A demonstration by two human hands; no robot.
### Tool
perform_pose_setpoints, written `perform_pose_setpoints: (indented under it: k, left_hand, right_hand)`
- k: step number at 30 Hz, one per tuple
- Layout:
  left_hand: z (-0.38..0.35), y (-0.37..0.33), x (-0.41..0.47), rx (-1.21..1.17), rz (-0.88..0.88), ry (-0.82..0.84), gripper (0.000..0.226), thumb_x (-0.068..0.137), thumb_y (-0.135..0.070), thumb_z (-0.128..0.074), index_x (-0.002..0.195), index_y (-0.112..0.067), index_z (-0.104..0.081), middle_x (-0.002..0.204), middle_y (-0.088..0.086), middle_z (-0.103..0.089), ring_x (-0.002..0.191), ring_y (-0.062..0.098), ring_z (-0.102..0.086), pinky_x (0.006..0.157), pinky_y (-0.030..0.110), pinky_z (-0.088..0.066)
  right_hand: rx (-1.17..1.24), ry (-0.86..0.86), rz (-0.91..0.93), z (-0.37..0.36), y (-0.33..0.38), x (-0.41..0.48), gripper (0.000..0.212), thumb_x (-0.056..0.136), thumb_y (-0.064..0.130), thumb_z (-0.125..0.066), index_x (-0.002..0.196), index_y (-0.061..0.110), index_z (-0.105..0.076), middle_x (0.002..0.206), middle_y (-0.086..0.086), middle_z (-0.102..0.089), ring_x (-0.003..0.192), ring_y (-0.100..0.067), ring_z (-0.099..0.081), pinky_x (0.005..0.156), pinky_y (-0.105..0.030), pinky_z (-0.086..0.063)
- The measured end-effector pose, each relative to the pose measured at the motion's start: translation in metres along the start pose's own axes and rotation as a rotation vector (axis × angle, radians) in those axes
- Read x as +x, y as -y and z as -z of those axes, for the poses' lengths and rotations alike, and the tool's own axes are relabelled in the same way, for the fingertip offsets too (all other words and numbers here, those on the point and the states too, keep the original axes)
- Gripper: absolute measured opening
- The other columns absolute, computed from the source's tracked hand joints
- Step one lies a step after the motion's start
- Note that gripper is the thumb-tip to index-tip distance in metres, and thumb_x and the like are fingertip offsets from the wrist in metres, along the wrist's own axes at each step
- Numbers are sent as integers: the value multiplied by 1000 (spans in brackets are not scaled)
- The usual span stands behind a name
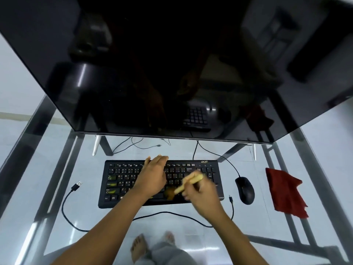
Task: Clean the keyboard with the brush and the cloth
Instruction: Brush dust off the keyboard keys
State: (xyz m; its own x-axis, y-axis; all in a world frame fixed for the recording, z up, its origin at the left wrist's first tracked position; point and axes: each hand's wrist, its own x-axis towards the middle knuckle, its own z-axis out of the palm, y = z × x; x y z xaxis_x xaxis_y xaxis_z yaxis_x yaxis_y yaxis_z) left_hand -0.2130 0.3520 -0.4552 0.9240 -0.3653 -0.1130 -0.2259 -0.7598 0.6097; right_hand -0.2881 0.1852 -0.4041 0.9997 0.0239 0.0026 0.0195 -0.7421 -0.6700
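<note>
Plainly the right hand curls round the handle of the brush, which looks light and stiff, its soft bristles on the near keys of the keyboard. The left hand lies flat on the keys, steadying it. The limp cloth lies at the right.

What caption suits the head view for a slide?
Right hand holds a pale-handled brush on the black keyboard, left hand resting on its keys; red cloth lies beside the black mouse.

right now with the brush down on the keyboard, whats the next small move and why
Probably sweep the brush leftward along the bottom row. The right hand grips it with bristles down near the front edge of the keyboard, the left hand rests on the keys, and the red cloth lies untouched beside the mouse.
</note>
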Motion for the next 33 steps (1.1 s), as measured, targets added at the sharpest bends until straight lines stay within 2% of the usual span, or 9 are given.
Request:
perform_pose_setpoints:
  k: [4,8,12,16,20,24,26,30,33]
  left_hand:
    - [-6,-2,-3,44,8,4,58,92,-9,-46,148,-8,-30,152,7,-34,145,16,-20,121,41,-3]
    - [-8,-7,-4,109,2,31,67,91,-23,-52,150,-10,-24,155,2,-26,147,14,-11,120,44,3]
    - [-18,-19,-3,142,-31,72,79,90,-40,-53,152,-12,-13,160,0,-11,148,13,1,118,42,11]
    - [-28,-26,1,184,-64,82,85,90,-53,-51,153,-13,-9,161,-2,-6,147,12,5,117,41,14]
    - [-33,-24,2,179,-49,93,79,93,-51,-49,153,-13,-12,161,-3,-5,147,10,4,117,39,13]
    - [-33,-23,6,129,-38,58,67,97,-44,-47,151,-14,-23,159,-3,-16,147,8,-5,119,39,7]
    - [-33,-24,8,101,-23,39,61,97,-38,-48,149,-15,-28,157,-4,-23,146,7,-11,119,38,3]
    - [-34,-18,8,118,-37,4,58,97,-34,-50,149,-18,-30,155,-6,-26,144,6,-16,118,33,5]
    - [-36,-20,5,154,-45,-7,57,98,-35,-47,149,-17,-29,156,-7,-24,144,6,-16,117,32,8]
  right_hand:
    - [50,-109,-12,8,-11,3,27,91,7,-58,79,31,-62,84,9,-67,77,-8,-66,71,-30,-54]
    - [66,-122,-101,20,-22,33,10,93,12,-61,85,18,-64,82,2,-74,76,-10,-71,76,-30,-58]
    - [30,-234,-159,45,-36,57,28,89,2,-59,78,29,-60,81,6,-67,74,-3,-65,71,-16,-48]
    - [-42,-3,-19,47,-53,46,13,93,7,-57,86,15,-64,81,-1,-73,77,-15,-69,76,-30,-58]
    - [21,-261,-79,54,-72,32,16,90,2,-60,85,16,-65,87,4,-68,83,-5,-66,77,-14,-49]
    - [15,-166,-131,58,-79,25,17,90,5,-60,84,21,-63,83,5,-70,77,-8,-68,74,-27,-56]
    - [38,-275,-203,69,-85,29,20,89,2,-60,83,21,-63,87,2,-67,77,-4,-66,72,-25,-54]
    - [37,-40,-92,74,-85,26,12,92,3,-56,86,9,-64,76,1,-73,74,-10,-68,68,-16,-53]
    - [100,-207,-155,79,-87,24,13,89,7,-62,87,19,-67,89,8,-66,81,-2,-62,66,-10,-47]
